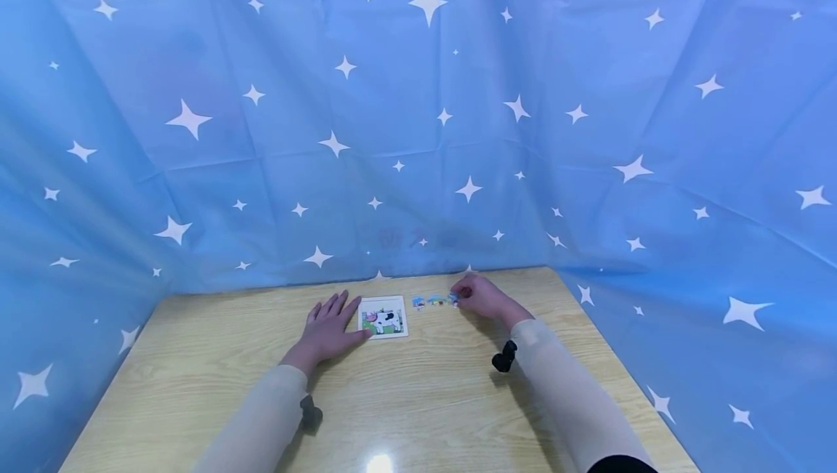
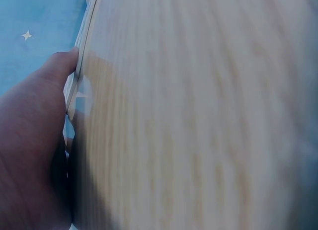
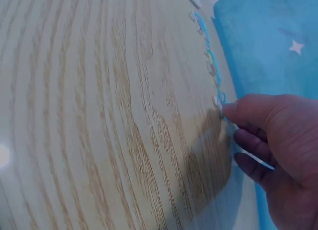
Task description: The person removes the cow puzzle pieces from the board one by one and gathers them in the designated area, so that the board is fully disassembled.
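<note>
A white-framed picture puzzle board (image 1: 406, 319) with a black-and-white cow lies flat toward the table's far side. My left hand (image 1: 327, 333) rests at its left edge with fingers spread, the thumb touching the lower left corner. In the left wrist view, the thumb (image 2: 67, 63) meets the board's thin edge; the other fingers are mostly hidden. To the board's right, small colourful jigsaw pieces (image 1: 418, 303) lie in a row. At the row's right end, my right hand (image 1: 482, 297) pinches a jigsaw piece (image 1: 453, 299), its fingers curled and partly covering it.
The pale wood-grain table (image 1: 418, 400) ends just beyond the board and pieces. Behind it and at both sides hangs a blue curtain (image 1: 405, 95) with white stars. A black device (image 1: 503, 357) is strapped to the right wrist, another to the left.
</note>
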Demonstrator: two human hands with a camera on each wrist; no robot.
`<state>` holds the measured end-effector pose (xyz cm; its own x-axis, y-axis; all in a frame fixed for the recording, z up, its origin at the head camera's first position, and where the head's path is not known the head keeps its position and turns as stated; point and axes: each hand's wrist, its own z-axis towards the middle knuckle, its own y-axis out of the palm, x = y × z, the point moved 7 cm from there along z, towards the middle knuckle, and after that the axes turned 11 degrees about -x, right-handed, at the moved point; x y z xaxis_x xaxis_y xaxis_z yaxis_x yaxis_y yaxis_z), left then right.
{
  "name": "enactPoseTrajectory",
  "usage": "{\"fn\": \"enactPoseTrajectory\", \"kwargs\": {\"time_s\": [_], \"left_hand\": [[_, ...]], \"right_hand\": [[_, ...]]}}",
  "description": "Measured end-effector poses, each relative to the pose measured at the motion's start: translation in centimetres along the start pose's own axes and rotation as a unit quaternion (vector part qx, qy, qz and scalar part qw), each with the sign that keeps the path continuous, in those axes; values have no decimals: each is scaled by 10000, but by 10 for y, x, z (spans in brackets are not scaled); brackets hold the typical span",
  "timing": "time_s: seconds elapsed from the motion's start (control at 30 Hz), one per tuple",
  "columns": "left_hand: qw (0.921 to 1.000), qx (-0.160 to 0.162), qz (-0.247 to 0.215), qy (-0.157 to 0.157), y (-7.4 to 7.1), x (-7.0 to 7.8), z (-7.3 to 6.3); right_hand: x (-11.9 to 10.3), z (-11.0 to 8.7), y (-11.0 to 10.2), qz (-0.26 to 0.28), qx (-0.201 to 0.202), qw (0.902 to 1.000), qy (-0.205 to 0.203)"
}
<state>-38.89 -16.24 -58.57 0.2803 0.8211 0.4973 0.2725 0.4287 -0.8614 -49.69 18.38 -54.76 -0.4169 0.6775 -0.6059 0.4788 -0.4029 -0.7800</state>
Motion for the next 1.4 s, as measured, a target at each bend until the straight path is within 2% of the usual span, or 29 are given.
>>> {"fn": "enactPoseTrajectory", "kwargs": {"time_s": [0.07,0.33,0.5,0.6,0.77,0.93,1.23,1.4], "left_hand": [[10000,-19,-36,-14,-1,2,-1],[9999,42,79,-67,5,-7,4],[9998,-71,75,-154,-1,2,-1],[9999,-57,53,-123,-5,6,-4],[9999,61,61,59,2,-2,-1],[10000,17,31,-12,0,1,-2],[10000,-13,83,-16,3,-5,2],[9999,-50,133,-98,6,-11,6]], "right_hand": [[-2,-2,0,85,120,9999,7],[-25,-3,9,716,381,9967,-90],[-47,8,26,833,425,9955,-161],[-63,18,37,772,316,9958,-389],[-90,31,55,536,38,9958,-743],[-115,41,68,407,-211,9946,-931],[-145,58,92,23,-668,9925,-1021],[-155,63,100,15,-878,9908,-1028]]}}
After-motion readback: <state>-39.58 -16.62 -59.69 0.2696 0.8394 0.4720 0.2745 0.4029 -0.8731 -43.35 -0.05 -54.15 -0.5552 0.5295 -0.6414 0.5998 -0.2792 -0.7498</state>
